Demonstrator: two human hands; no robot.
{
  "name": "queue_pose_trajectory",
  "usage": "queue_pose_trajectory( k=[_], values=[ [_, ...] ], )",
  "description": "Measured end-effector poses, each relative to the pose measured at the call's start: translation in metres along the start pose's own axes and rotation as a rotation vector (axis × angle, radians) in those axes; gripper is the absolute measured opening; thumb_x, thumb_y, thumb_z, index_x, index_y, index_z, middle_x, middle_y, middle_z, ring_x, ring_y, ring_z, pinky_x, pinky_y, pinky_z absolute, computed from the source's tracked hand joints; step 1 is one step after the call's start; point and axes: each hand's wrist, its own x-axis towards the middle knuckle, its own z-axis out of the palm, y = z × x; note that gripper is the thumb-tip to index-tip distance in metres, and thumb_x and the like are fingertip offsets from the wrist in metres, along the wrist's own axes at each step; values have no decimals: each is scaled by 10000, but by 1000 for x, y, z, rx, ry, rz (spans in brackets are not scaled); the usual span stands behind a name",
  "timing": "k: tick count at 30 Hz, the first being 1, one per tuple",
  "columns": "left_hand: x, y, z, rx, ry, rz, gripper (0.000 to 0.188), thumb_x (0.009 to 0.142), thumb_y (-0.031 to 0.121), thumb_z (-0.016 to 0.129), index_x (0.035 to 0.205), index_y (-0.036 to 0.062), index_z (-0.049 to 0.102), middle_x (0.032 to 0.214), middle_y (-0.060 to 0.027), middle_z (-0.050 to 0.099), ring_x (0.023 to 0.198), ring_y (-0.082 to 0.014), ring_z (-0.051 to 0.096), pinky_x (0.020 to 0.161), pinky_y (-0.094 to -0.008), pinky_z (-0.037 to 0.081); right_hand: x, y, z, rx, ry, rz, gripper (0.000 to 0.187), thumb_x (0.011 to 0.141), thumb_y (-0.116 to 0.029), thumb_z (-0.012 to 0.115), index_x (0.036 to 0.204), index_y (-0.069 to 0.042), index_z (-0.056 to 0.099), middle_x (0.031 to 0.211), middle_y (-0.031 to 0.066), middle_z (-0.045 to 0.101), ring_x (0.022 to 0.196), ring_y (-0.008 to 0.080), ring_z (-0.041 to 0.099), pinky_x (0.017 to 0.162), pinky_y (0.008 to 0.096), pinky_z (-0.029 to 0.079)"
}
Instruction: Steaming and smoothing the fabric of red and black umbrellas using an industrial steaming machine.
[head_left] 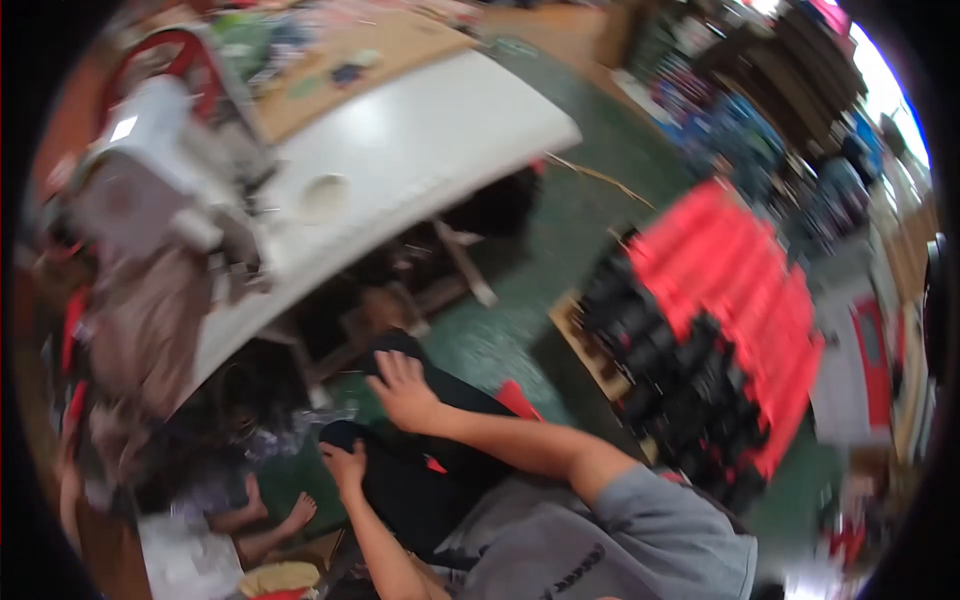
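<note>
My right hand (406, 392) lies flat on my right knee, its fingers spread over the black trousers (420, 490). On the other knee rests my left hand (345, 466), palm down with its fingers apart. Neither hand holds anything. Beyond my knees stands a white sewing table (420, 120) with a sewing machine (140, 180) at its left end. Brownish cloth (150, 330) hangs from the machine side. The picture is smeared by motion, so fine details are hard to make out.
To the right, a stack of red and black bundles (725, 290) sits on a wooden pallet (590, 350). Another person's bare feet (298, 512) show at the lower left. Brown stacked material (785, 75) and bagged goods (740, 130) stand at the far right.
</note>
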Motion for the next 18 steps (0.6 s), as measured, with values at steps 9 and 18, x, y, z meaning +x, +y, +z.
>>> queue_pose_trajectory(
  k=[9, 18],
  values=[
    [-17, 97, 39, -197, -413, 576, 413, 887, 66, 603, 1286, -42, 603, 1302, -293, 612, 1253, -446, 558, 1050, -484, 447, -12, 35, -105, 530, -107, 206, 243, 888, -152, 664, 1074, 4, 666, 1006, 181, 728, 972, 358, 705, 852, 428, 553],
    [7, 98, 91, -302, -771, 1029, 474, 897, 143, 677, 1348, 11, 614, 1325, -215, 661, 1289, -381, 589, 1051, -432, 470, -41, 76, -321, 42, 447, 670, 173, 994, -129, 647, 1088, -4, 721, 977, 99, 733, 865, 130, 661, 765, 281, 531]
  ],
)
